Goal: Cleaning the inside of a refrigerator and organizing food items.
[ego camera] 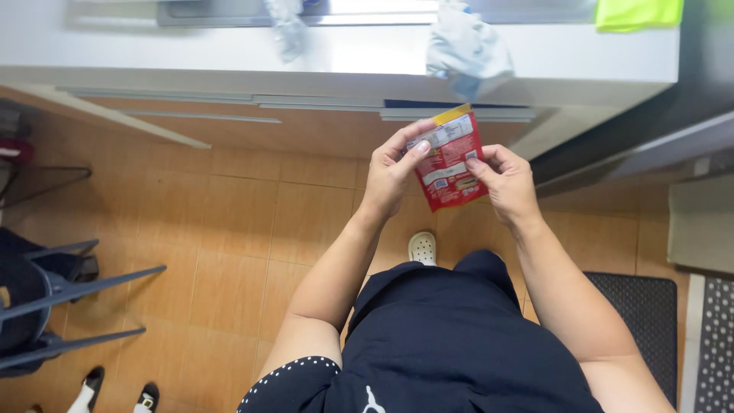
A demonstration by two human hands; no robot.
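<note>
I hold a small red sachet (449, 160) with a yellow top edge and white printed panels in front of me, above the tiled floor. My left hand (391, 171) grips its left side, thumb pressed on the front near the top. My right hand (505, 182) pinches its right edge with thumb and fingers. The sachet is tilted slightly, its top toward the white counter (344, 57). Both forearms reach out from my dark blue clothing.
Crumpled light cloths (466, 47) and a bright green cloth (638, 13) lie on the counter by a sink. A dark folding frame (53, 294) stands at left. A black mat (638, 306) lies at right. A white clog (422, 247) shows below my hands.
</note>
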